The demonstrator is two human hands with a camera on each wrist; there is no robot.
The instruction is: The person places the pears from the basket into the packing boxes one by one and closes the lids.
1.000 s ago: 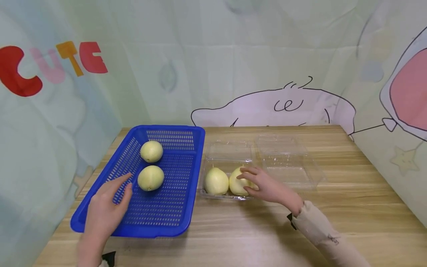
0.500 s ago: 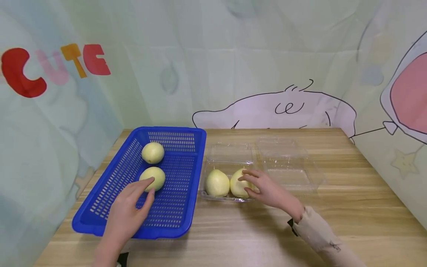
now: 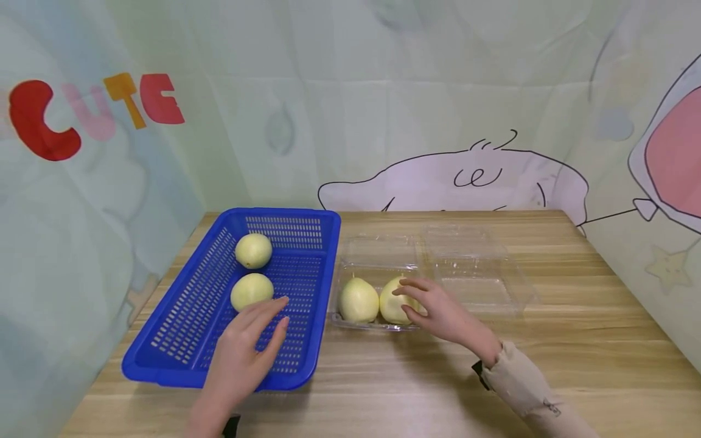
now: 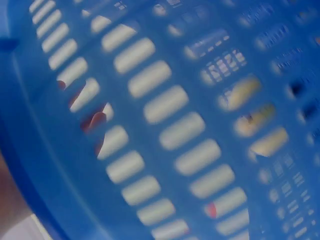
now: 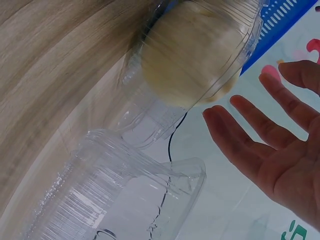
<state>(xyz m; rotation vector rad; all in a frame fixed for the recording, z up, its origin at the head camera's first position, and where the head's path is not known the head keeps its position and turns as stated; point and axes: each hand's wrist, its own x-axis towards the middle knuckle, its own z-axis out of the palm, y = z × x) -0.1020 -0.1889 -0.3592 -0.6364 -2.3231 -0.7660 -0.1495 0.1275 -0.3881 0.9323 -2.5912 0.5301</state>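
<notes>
My left hand [image 3: 238, 359] hovers over the near part of the blue basket [image 3: 323, 292], thumb and fingers apart and holding nothing. Just beyond its fingertips lies a pale yellow pear [image 3: 251, 291], with another pear [image 3: 254, 250] behind it. Two more pears [image 3: 358, 300] stand side by side, stems up, in a clear plastic box [image 3: 380, 246] with its lid back. My right hand [image 3: 438, 310] is beside the right-hand pear [image 3: 390, 304], fingers loosely bent. In the right wrist view, this hand [image 5: 285, 165] shows spread fingers beside the box. The basket's slotted wall [image 4: 50, 150] fills the left wrist view.
A second clear plastic box [image 3: 471, 289], lid back and without fruit, stands to the right of the first on the wooden table [image 3: 547, 365]. Behind the table hangs a printed cloth [image 3: 350, 121]. The basket's raised rim [image 3: 181, 380] runs beneath the left forearm.
My left hand has moved right across the basket, passing in front of the nearer pear. The right hand stays beside the box. The pears have kept their places.
</notes>
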